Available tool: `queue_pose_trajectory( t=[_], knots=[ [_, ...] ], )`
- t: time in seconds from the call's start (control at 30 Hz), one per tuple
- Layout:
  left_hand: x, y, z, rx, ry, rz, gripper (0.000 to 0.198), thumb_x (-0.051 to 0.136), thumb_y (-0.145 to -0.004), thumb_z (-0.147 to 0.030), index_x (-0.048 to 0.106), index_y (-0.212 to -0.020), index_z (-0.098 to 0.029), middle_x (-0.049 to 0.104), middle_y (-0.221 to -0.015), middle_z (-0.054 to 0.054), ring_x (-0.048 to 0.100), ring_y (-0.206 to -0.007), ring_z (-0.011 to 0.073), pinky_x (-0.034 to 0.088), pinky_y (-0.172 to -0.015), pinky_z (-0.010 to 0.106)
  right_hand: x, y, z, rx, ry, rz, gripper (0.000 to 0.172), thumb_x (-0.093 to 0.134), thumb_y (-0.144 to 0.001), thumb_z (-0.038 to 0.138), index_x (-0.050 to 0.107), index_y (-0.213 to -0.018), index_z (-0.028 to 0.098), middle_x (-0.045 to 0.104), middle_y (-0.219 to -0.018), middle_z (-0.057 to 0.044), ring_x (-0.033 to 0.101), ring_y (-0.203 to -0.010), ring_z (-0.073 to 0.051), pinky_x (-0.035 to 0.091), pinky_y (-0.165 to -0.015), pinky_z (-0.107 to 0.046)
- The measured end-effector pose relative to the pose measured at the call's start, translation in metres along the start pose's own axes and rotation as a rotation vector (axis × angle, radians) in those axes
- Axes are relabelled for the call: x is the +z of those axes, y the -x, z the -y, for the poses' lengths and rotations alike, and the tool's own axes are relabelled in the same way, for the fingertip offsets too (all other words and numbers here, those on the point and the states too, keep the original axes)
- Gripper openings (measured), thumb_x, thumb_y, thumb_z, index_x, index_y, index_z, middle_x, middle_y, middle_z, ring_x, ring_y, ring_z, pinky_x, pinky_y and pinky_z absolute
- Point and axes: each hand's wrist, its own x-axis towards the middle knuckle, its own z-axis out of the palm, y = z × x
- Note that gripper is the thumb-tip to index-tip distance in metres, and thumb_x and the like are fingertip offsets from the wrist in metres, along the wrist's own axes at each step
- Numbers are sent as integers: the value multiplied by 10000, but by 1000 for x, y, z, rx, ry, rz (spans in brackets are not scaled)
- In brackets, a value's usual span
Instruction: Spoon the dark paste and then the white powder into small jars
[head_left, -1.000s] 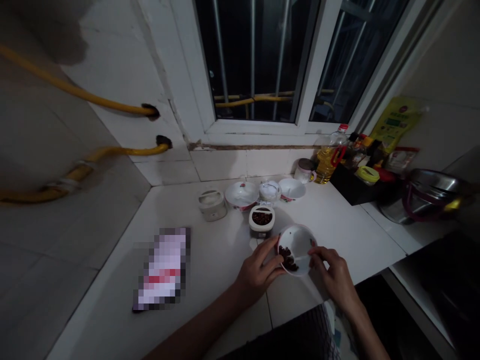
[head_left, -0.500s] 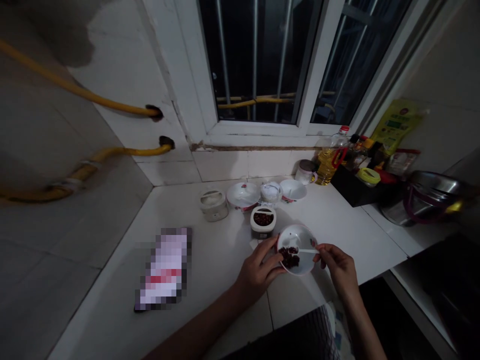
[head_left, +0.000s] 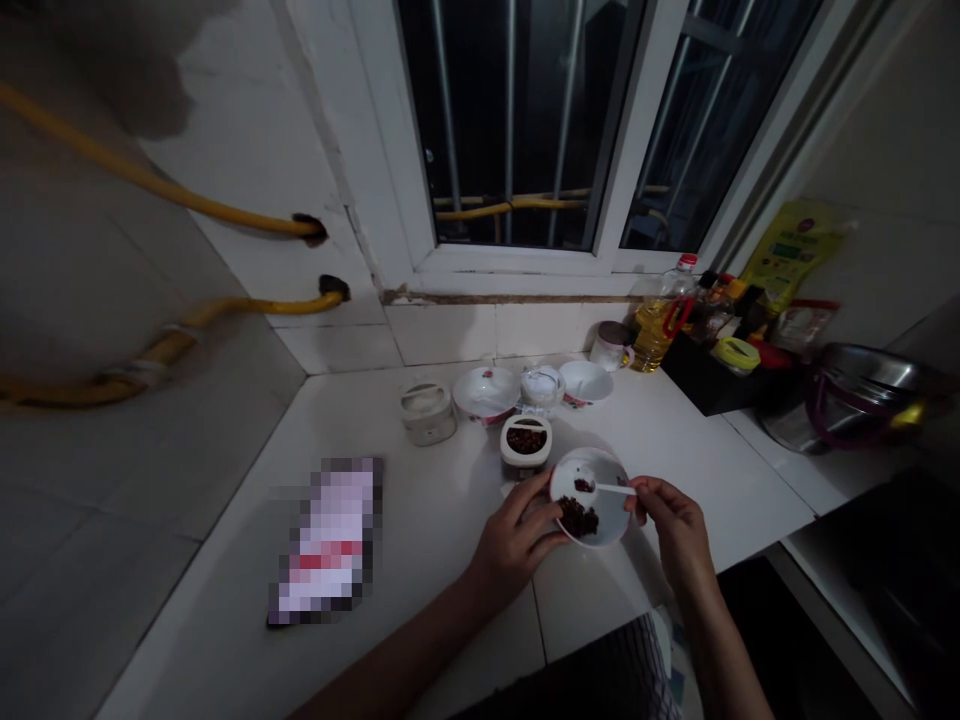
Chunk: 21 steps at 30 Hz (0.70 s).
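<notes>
My left hand (head_left: pixel 514 540) grips the left rim of a small white bowl (head_left: pixel 611 510) and tilts it just above the white counter. A heap of dark red bits (head_left: pixel 579 517) lies in the bowl's lower left. My right hand (head_left: pixel 671 520) pinches the handle of a small white spoon (head_left: pixel 600 487), whose tip carries a few of the dark bits over the bowl. Right behind the bowl stands a small white box (head_left: pixel 525 442) filled with the same dark bits.
Behind stand a lidded white pot (head_left: pixel 427 412), two white bowls (head_left: pixel 487 393) (head_left: pixel 585 380) and a glass jar (head_left: pixel 541 386). An oil bottle (head_left: pixel 658 318), a black condiment rack (head_left: pixel 712 375) and a steel pot (head_left: pixel 855 395) fill the right. A flat packet (head_left: pixel 330 540) lies left. The counter edge runs near my body.
The spoon has dipped into the heap and come up with a few dark bits. My right hand shifted slightly right and up; the bowl tilted a little more toward me.
</notes>
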Motion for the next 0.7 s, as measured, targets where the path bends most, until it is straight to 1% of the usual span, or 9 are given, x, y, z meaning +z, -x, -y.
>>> queue_pose_trajectory(
  t=[0.13, 0.2, 0.27, 0.33, 0.4, 0.47, 0.53, 0.6, 0.7],
  knots=[
    [0, 2, 2, -52, 36, 17, 183, 597, -896, -311, 595, -1014, -171, 545, -1274, 151, 621, -1093, 241, 564, -885, 380, 21, -18, 15, -83, -33, 6, 246, 712, -686, 400, 684, -749, 163, 638, -571, -10, 472, -512, -125, 402, -527, -261],
    [-1, 2, 2, -69, 49, 32, 178, 611, -888, -297, 600, -1020, -179, 546, -1278, 146, 619, -1097, 241, 560, -892, 377, 34, -27, 23, -148, 14, 14, 243, 680, -719, 403, 677, -779, 168, 645, -590, -7, 469, -500, -121, 399, -518, -258],
    [0, 1, 2, -85, 57, 38, 170, 604, -891, -296, 603, -1015, -181, 541, -1279, 148, 620, -1094, 235, 557, -899, 369, 47, -33, 29, -238, 125, 18, 232, 620, -783, 400, 669, -820, 176, 655, -620, -8, 504, -524, -132, 418, -542, -263],
    [1, 1, 1, -81, 59, 25, 174, 601, -892, -307, 606, -1010, -179, 546, -1268, 148, 623, -1083, 232, 558, -894, 363, 59, -37, 31, -388, 293, 26, 209, 549, -856, 362, 664, -873, 189, 678, -676, -21, 571, -618, -159, 445, -613, -282],
    [1, 1, 1, -74, 54, 11, 190, 609, -886, -317, 608, -1013, -175, 551, -1259, 149, 619, -1088, 235, 557, -897, 363, 67, -39, 31, -617, 494, 69, 185, 494, -903, 280, 657, -915, 193, 702, -734, -35, 607, -706, -178, 447, -713, -318],
    [2, 1, 1, -66, 40, 3, 201, 609, -884, -327, 610, -1012, -172, 557, -1254, 151, 612, -1100, 242, 555, -901, 367, 72, -40, 30, -864, 687, 144, 194, 456, -914, 177, 647, -943, 177, 711, -766, -48, 608, -711, -180, 420, -775, -350],
    [1, 0, 0, -62, 26, 5, 201, 597, -890, -338, 610, -999, -170, 561, -1247, 156, 606, -1110, 246, 555, -902, 370, 73, -40, 30, -1049, 820, 199, 225, 426, -900, 92, 633, -967, 150, 707, -773, -58, 589, -672, -175, 399, -774, -358],
    [1, -1, 0, -52, 16, 6, 206, 575, -901, -353, 602, -983, -167, 563, -1237, 161, 606, -1110, 247, 556, -899, 369, 72, -40, 32, -1157, 890, 217, 252, 409, -884, 41, 619, -987, 134, 703, -787, -66, 567, -667, -179, 390, -760, -356],
    [1, -1, 0, -40, 1, 0, 223, 544, -912, -378, 588, -968, -167, 558, -1229, 160, 612, -1100, 241, 561, -889, 364, 69, -39, 36, -1244, 952, 282, 279, 402, -866, 1, 609, -1008, 124, 702, -810, -73, 549, -705, -191, 383, -765, -355]
  ],
)
